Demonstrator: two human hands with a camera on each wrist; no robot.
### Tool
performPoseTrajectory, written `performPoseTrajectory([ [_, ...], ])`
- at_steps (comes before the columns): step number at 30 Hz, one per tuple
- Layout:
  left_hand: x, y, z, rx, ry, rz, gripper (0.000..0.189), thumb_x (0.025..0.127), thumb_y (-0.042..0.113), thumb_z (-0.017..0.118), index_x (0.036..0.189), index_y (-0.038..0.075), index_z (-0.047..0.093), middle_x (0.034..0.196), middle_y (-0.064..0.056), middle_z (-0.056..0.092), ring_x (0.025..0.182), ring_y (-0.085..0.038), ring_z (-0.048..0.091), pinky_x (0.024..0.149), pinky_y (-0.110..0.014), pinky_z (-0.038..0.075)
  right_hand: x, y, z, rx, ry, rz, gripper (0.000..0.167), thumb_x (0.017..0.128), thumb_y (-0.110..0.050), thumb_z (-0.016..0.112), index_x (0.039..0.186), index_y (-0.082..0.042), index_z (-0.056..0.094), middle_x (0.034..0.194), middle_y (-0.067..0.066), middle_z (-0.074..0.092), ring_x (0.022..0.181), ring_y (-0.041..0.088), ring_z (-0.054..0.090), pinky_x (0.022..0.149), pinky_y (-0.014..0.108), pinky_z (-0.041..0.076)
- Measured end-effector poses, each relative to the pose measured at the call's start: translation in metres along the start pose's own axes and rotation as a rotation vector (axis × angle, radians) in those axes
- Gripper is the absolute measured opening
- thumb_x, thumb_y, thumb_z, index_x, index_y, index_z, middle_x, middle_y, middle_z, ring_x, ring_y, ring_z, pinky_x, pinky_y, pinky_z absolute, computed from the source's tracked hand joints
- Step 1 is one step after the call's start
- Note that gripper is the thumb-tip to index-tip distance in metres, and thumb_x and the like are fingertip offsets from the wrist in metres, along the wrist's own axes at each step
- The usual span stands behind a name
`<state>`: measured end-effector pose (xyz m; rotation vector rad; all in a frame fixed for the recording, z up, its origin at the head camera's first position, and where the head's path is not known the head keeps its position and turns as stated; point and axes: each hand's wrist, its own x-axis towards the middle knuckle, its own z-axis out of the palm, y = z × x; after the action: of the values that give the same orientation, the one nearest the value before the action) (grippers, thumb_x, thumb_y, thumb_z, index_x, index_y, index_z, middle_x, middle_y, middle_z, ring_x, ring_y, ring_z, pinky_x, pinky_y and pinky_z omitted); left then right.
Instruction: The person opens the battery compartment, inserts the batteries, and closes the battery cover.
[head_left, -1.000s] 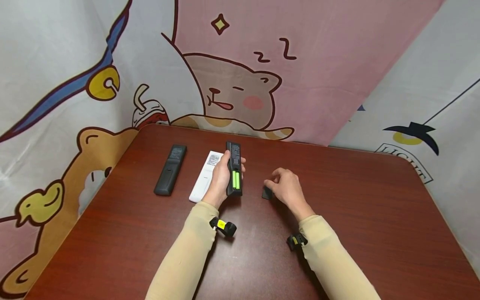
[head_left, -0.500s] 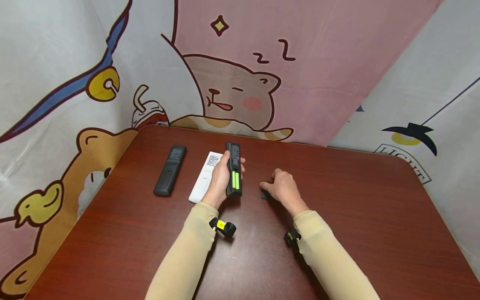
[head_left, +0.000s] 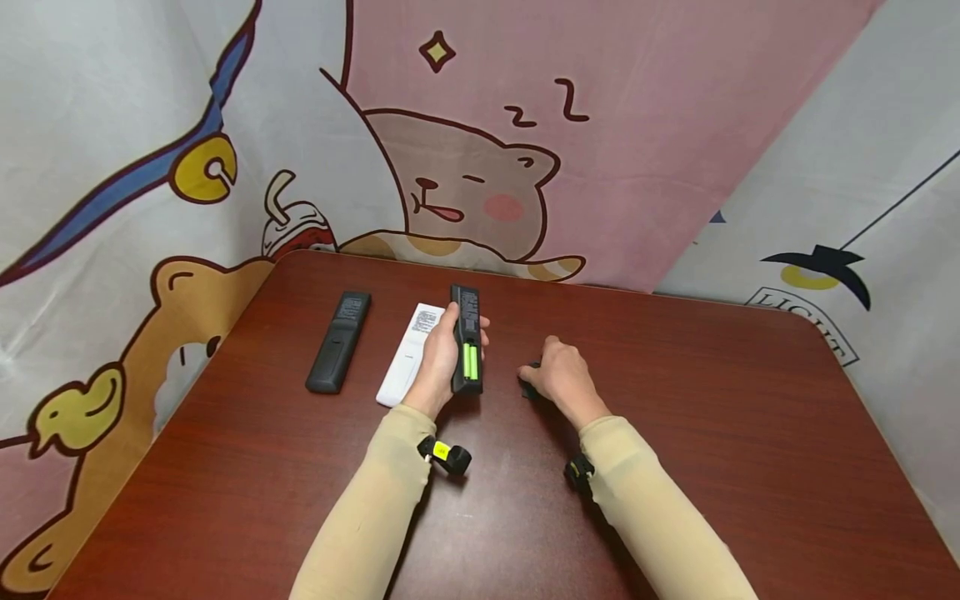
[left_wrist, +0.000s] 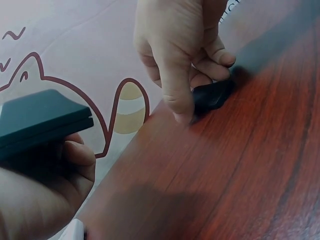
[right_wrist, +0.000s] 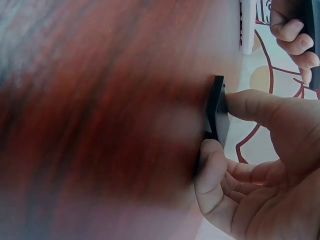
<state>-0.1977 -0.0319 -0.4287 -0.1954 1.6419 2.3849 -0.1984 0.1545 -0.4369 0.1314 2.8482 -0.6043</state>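
Note:
My left hand [head_left: 438,357] grips a black remote control [head_left: 468,312], back side up, above the table. Its battery compartment lies uncovered, with two green batteries [head_left: 470,361] side by side in it. To the right, my right hand [head_left: 567,373] is low over the tabletop. Between its thumb and fingers it pinches a small black battery cover [right_wrist: 218,112], seen nearly edge-on in the right wrist view. In the left wrist view the cover is tilted close to the wood, partly hidden by the thumb.
A white remote control [head_left: 405,367] lies face down, partly behind the left hand. Farther left lies another black remote control [head_left: 339,343], also back side up. The reddish-brown table [head_left: 712,400] meets a cartoon-printed cloth [head_left: 637,167] at its far edge.
My right hand has shifted slightly left and closed its pinch on the battery cover, which now tilts up from the table. The left hand and its remote control have stayed nearly still.

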Motion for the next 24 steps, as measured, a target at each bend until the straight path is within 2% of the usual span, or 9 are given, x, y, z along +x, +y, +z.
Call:
performPoseTrajectory([
  [5, 0.0002, -0.0002, -0.0002, 0.004, 0.007, 0.003, 0.063, 0.112, 0.047, 0.023, 0.12, 0.0, 0.064, 0.084, -0.005, 0.06, 0.068, -0.016, 0.055, 0.064, -0.027, 0.049, 0.0006, 0.0008, -0.0001, -0.014, -0.002, -0.017, 0.049, 0.091, -0.027, 0.075, 0.12, 0.007, 0.058, 0.11, 0.029, 0.068, 0.097, 0.041, 0.069, 0.081, 0.049, 0.057],
  [11, -0.0001, -0.0005, 0.0001, 0.019, 0.005, 0.003, 0.066, 0.112, 0.047, 0.023, 0.127, -0.005, 0.061, 0.085, -0.005, 0.06, 0.069, -0.017, 0.055, 0.064, -0.027, 0.05, 0.0009, 0.0024, -0.0006, -0.007, -0.002, -0.023, 0.045, 0.091, -0.027, 0.073, 0.117, 0.006, 0.059, 0.109, 0.027, 0.068, 0.097, 0.04, 0.068, 0.082, 0.049, 0.056],
  [17, 0.0004, -0.0012, 0.0005, 0.021, 0.015, 0.007, 0.064, 0.112, 0.047, 0.024, 0.121, -0.002, 0.064, 0.083, -0.005, 0.061, 0.068, -0.017, 0.056, 0.064, -0.027, 0.05, -0.0004, 0.0046, -0.0008, 0.034, 0.025, -0.022, 0.033, 0.089, -0.027, 0.072, 0.103, 0.001, 0.059, 0.097, 0.02, 0.067, 0.086, 0.036, 0.066, 0.074, 0.047, 0.055],
  [24, 0.001, -0.0017, 0.0016, 0.002, 0.025, -0.011, 0.061, 0.112, 0.047, 0.025, 0.117, 0.002, 0.065, 0.084, -0.006, 0.061, 0.069, -0.019, 0.055, 0.063, -0.027, 0.05, -0.0043, 0.0058, -0.0001, 0.076, 0.062, -0.06, 0.027, 0.09, -0.026, 0.073, 0.099, -0.003, 0.06, 0.091, 0.015, 0.066, 0.077, 0.028, 0.062, 0.068, 0.041, 0.052],
])
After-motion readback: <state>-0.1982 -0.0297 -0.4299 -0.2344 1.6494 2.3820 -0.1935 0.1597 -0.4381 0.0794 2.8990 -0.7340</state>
